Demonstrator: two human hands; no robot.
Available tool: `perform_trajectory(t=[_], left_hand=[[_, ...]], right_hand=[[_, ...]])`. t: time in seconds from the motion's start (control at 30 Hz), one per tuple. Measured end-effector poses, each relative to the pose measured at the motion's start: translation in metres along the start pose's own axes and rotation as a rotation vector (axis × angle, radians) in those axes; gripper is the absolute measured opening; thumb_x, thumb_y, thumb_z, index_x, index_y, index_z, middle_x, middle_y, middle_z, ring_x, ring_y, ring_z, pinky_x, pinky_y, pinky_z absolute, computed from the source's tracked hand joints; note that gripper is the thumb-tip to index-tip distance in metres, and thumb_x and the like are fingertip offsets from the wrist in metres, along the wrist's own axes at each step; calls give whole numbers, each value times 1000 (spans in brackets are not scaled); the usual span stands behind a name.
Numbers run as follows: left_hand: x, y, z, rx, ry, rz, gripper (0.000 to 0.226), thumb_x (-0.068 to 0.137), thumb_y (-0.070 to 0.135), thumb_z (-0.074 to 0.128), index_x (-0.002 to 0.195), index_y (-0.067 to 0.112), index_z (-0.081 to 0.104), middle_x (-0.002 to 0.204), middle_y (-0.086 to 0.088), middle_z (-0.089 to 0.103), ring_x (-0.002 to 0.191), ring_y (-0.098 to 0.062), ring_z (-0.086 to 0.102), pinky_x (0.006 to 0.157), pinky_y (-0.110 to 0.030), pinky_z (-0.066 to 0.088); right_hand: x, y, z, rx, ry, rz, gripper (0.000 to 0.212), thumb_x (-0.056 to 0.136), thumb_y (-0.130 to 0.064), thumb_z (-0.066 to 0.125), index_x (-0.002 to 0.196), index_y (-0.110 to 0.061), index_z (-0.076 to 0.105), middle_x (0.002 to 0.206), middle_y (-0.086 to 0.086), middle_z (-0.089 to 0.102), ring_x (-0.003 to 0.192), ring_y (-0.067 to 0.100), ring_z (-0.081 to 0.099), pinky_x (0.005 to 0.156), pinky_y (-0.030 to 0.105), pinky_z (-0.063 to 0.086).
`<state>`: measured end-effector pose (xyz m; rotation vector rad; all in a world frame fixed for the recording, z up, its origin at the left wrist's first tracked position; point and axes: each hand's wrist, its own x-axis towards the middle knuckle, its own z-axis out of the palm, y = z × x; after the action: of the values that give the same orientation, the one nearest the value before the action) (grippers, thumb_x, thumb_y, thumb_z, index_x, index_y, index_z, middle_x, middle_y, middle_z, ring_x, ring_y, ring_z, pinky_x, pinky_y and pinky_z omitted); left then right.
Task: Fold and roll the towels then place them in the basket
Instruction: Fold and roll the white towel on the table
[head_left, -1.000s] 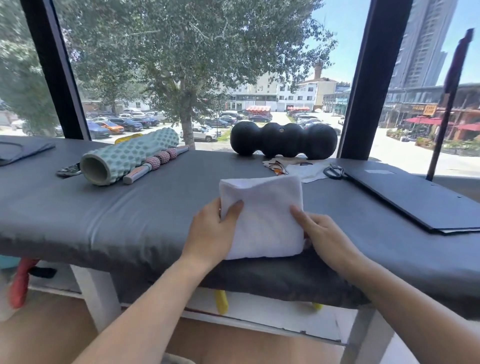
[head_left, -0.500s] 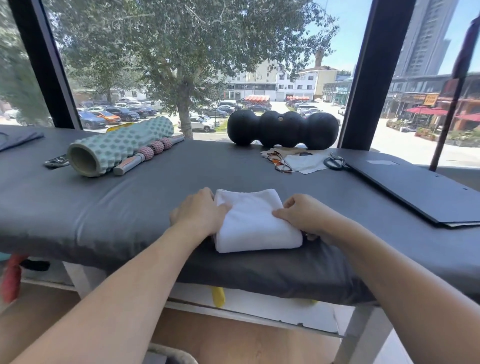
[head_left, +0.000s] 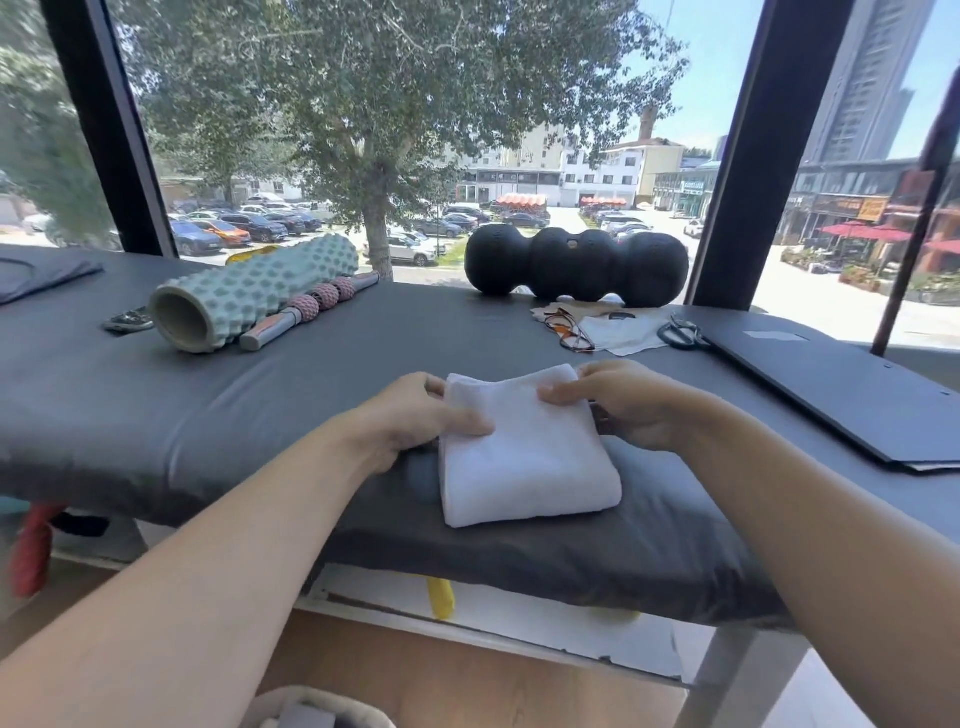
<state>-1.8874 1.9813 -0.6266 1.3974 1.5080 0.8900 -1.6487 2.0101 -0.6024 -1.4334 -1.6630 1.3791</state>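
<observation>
Item: white folded towel (head_left: 524, 447), lying on the near edge of the grey padded worktop (head_left: 208, 426), long axis running away from the person. Left hand (head_left: 415, 421) and right hand (head_left: 618, 402) each pinch a far corner, equally near. Rolling would likely run far to near; no basket identifiable.

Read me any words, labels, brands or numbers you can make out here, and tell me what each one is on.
No text can be read.
Yellow shop sign across the street: characters too blurred.
Green building sign: too small.
Small emblem on the black peanut roller: illegible.
White towel shows no label.
</observation>
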Motion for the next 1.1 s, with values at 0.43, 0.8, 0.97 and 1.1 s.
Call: perform_trajectory(t=[0.43, 0.8, 0.97, 1.1], left_hand=[[-24, 23, -12, 248, 187, 729, 33, 77, 0, 79, 82, 16, 51, 102, 8, 70, 90, -19, 67, 72, -29, 52], [-73, -55, 2, 387, 80, 747, 33, 92, 58, 56, 111, 31, 57, 139, 19, 57, 140, 5, 38, 113, -24, 33], [-54, -22, 12, 433, 174, 603, 36, 103, 39, 49, 137, 27, 55, 150, 13, 49, 146, 0, 28, 121, -31, 22], [-49, -34, 18, 805, 8, 498, 78, 93, 67, 41, 159, 27, 24, 166, 14, 16, 152, 0, 4, 126, -32, 1]], right_hand=[[-34, -15, 9, -427, 364, -747, 48, 73, 1, 85, 107, -31, 71, 96, -5, 64, 86, 8, 61, 79, 20, 51], [-75, 21, 17, -764, 163, -597, 40, 84, -68, 55, 82, -34, 75, 100, -19, 63, 96, -2, 56, 81, 14, 37], [-47, -9, 38, -801, 258, -606, 26, 103, -34, 54, 124, -33, 69, 130, -17, 61, 119, 6, 53, 93, 18, 36], [-28, 21, 50, -1036, -39, -476, 61, 104, -52, 38, 159, -33, 23, 167, -13, 17, 154, 4, 8, 122, 22, 6]])
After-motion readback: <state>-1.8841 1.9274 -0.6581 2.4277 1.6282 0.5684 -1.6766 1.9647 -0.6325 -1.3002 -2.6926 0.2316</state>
